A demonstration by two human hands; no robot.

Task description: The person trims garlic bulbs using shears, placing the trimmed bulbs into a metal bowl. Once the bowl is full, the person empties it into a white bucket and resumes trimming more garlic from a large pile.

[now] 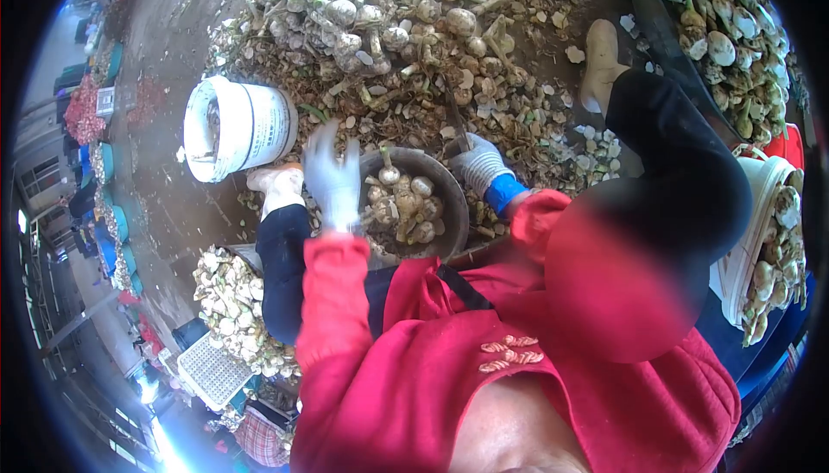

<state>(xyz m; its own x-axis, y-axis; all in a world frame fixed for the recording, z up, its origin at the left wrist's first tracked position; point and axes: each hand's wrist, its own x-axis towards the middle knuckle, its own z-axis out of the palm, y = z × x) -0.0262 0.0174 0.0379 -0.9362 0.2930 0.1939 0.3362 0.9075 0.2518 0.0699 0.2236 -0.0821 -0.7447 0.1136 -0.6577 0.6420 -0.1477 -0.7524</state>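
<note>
My left hand (332,175), in a pale glove and smeared by motion, is over the left rim of a round basin (462,214). Its fingers are spread, and I see nothing held in it. Inside the basin lie several garlic bulbs (406,201), one with a stalk pointing up. To the right of the basin, my right hand (480,167), in a pale glove with a blue cuff, is closed around a dark, narrow blade-like tool (455,115) that points away from me. The tool's handle is hidden by the fingers.
A heap of stalked garlic (363,24) and loose skins spreads ahead. At left a white bucket (237,128) lies tilted by my foot. More garlic (233,300) and a white crate (214,371) are lower left. A garlic-topped white container (747,231) stands right.
</note>
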